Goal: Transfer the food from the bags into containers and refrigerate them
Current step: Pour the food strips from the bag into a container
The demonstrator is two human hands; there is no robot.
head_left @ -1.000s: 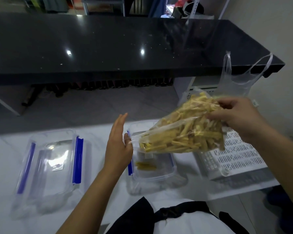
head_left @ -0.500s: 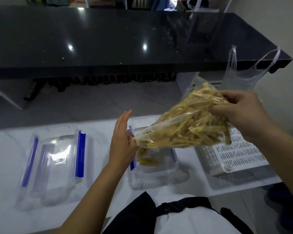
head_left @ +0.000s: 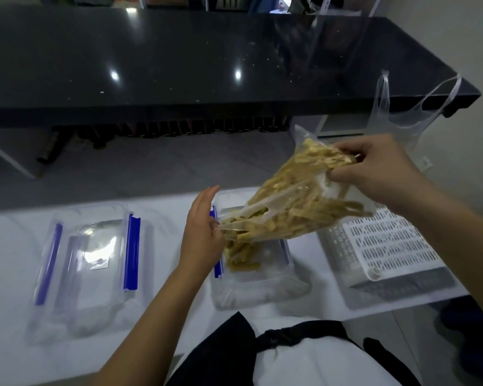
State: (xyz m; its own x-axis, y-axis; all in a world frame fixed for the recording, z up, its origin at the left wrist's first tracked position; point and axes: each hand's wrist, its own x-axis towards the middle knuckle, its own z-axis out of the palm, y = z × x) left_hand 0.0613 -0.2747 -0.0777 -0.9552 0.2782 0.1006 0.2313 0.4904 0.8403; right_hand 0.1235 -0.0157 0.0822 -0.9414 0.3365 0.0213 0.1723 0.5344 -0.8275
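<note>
White marble-look table (head_left: 14,246). On it, left to right: clear lid with blue latches (head_left: 89,263), lying flat; clear container (head_left: 257,271) with blue side clips, a few yellow food strips (head_left: 243,264) inside; white perforated basket (head_left: 385,246) at the right edge, just beside the container.

I count two clear containers (head_left: 251,263) (head_left: 89,268), two plastic bags (head_left: 296,201) (head_left: 402,112), one white basket (head_left: 385,246), and possibly more things beyond the counter.
</note>
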